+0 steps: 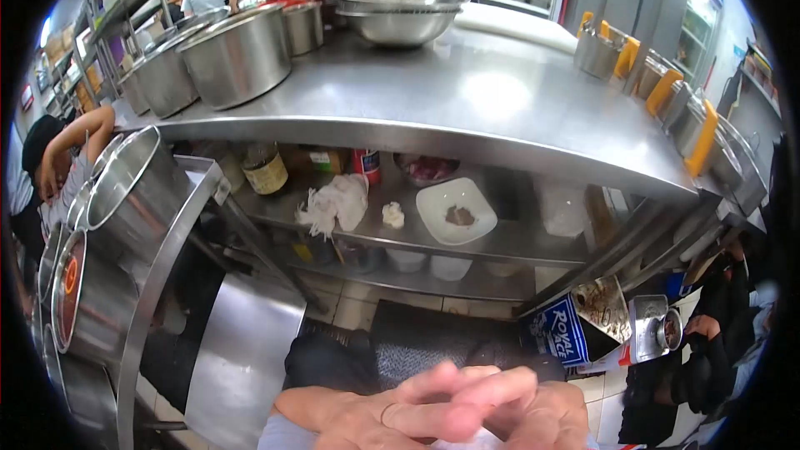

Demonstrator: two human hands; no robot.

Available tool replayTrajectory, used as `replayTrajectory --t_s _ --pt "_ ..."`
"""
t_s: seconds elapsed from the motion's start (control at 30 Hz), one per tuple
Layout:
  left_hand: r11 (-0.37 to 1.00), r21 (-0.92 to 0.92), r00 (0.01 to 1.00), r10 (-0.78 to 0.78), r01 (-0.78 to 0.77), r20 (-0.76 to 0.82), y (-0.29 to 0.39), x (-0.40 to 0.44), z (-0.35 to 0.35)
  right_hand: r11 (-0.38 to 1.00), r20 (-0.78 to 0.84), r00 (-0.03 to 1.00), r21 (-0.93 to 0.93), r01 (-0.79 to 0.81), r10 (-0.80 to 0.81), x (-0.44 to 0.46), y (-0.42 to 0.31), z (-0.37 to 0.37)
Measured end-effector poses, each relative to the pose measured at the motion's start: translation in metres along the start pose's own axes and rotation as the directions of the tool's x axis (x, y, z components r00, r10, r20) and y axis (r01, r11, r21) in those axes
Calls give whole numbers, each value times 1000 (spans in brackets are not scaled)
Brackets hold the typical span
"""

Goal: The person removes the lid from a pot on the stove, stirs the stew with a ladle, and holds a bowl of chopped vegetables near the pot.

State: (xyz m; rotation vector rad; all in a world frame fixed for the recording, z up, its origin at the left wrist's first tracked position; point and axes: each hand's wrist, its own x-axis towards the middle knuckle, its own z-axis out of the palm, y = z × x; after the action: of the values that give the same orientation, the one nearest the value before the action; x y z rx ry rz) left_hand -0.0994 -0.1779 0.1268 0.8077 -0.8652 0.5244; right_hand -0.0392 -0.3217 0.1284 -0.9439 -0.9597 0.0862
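At the bottom of the head view, my left hand (pixel 358 418) and my right hand (pixel 546 417) meet in front of my lap. Their fingers cross over one another, fairly straight and slightly apart, with some blur at the tips. Neither hand shows an object in it. Beyond them, a shelf under the steel worktable (pixel 400 87) bears a white bowl (pixel 433 200) with a small dark lump inside, a crumpled white cloth (pixel 337 200) and a small white piece (pixel 393 215). A jar (pixel 265 171) and a red can (pixel 367 165) stand further back.
Steel pots (pixel 233 58) and a large steel bowl (pixel 400 12) sit on the worktable. More pots (pixel 133 183) fill a rack at left. A blue Royal Ace container (pixel 558 333) stands at right. One person (pixel 62 150) is at left; another person's hand (pixel 704 327) shows at right.
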Motion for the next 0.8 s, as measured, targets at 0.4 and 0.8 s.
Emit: replayTrajectory --t_s 0.4,0.8 --pt "921 -117 862 295 -371 -413 -92 -109 -17 958 362 922 -285 -35 141 -40 39 -13" --pt "437 864 913 192 249 -360 -51 3 -145 787 92 940 -578 -217 327 16 94 -41"
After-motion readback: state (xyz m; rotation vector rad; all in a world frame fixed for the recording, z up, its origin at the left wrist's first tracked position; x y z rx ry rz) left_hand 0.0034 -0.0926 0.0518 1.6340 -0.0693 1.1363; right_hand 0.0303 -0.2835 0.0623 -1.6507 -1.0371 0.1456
